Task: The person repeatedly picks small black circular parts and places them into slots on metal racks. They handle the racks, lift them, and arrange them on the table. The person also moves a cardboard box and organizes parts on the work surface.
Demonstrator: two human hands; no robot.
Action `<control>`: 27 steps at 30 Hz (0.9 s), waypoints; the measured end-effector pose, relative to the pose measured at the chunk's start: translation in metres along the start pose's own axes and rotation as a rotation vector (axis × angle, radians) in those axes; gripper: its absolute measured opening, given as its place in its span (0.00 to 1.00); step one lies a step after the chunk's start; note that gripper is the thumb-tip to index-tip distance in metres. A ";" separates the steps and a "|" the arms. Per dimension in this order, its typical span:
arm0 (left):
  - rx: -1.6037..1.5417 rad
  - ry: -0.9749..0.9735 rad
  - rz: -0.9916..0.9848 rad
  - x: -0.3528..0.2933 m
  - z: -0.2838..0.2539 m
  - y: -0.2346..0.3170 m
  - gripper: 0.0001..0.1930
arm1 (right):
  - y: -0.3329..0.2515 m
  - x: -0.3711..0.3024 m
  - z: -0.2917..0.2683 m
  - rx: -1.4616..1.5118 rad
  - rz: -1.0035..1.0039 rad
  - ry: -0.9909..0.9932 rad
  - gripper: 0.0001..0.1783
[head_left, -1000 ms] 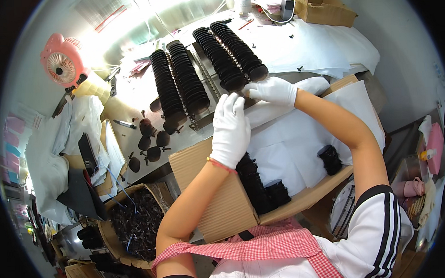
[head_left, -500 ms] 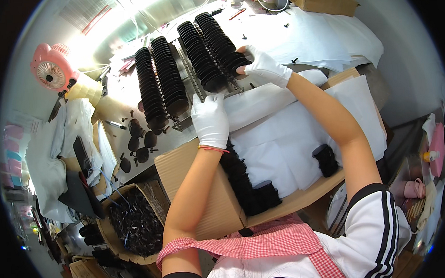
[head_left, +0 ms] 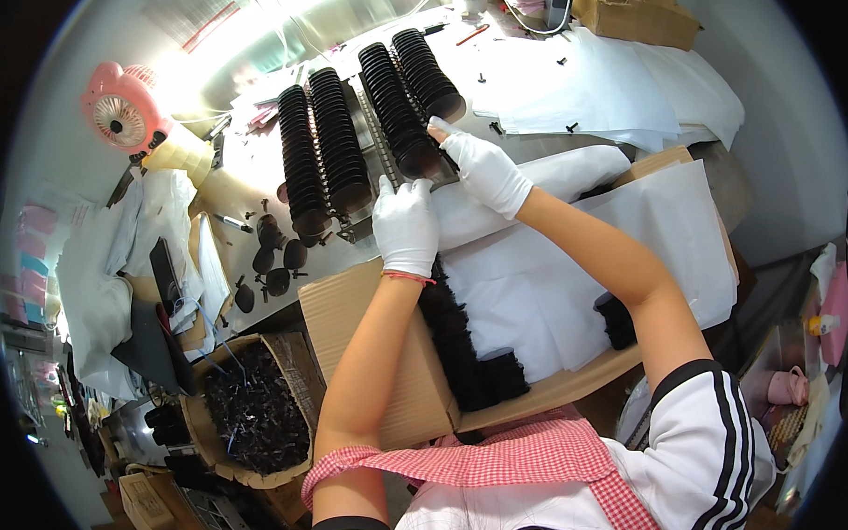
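Dark round lenses stand in several long, tightly packed rows on a metal rack (head_left: 375, 136) that tilts across the table. My left hand (head_left: 406, 226), in a white glove, is closed at the rack's near edge, gripping it. My right hand (head_left: 486, 172), also gloved with bare fingertips showing, is beside the near end of the third lens row (head_left: 418, 158). Its fingers are drawn together, and whatever they hold is hidden. The rightmost lens row (head_left: 448, 103) ends farther back than the third row.
Loose dark lenses (head_left: 274, 256) and small black clips lie left of the rack. In front is a cardboard box (head_left: 370, 332) holding white paper and black stacks. A bin of black pieces (head_left: 256, 402) stands lower left. A pink fan (head_left: 120, 112) and white sheets (head_left: 605, 86) flank the table.
My right hand has left the near end of the rightmost row and moved left to the third row. The rightmost row now looks shorter. My left hand stays at the rack edge.
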State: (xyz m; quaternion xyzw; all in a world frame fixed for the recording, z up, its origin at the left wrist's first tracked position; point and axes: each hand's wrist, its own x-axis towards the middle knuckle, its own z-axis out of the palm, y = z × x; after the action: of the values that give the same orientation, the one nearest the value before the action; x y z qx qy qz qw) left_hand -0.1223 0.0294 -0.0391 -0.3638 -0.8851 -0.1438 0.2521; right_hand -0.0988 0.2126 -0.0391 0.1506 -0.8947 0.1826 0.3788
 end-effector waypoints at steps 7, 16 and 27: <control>-1.188 0.118 -0.592 -0.005 -0.036 0.046 0.26 | -0.029 0.006 -0.046 0.153 0.020 0.032 0.23; -2.569 -0.275 -1.392 0.003 -0.062 0.041 0.11 | -0.025 0.027 -0.082 0.379 0.108 -0.274 0.33; -1.195 -0.414 -0.838 0.031 -0.015 0.018 0.12 | 0.090 0.066 -0.016 0.875 0.689 -0.471 0.35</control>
State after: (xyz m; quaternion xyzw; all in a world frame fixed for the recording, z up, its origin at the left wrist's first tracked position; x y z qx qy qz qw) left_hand -0.1233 0.0527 -0.0087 -0.0913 -0.7499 -0.6116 -0.2349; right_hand -0.1693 0.2907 0.0002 0.0306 -0.7936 0.6076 -0.0075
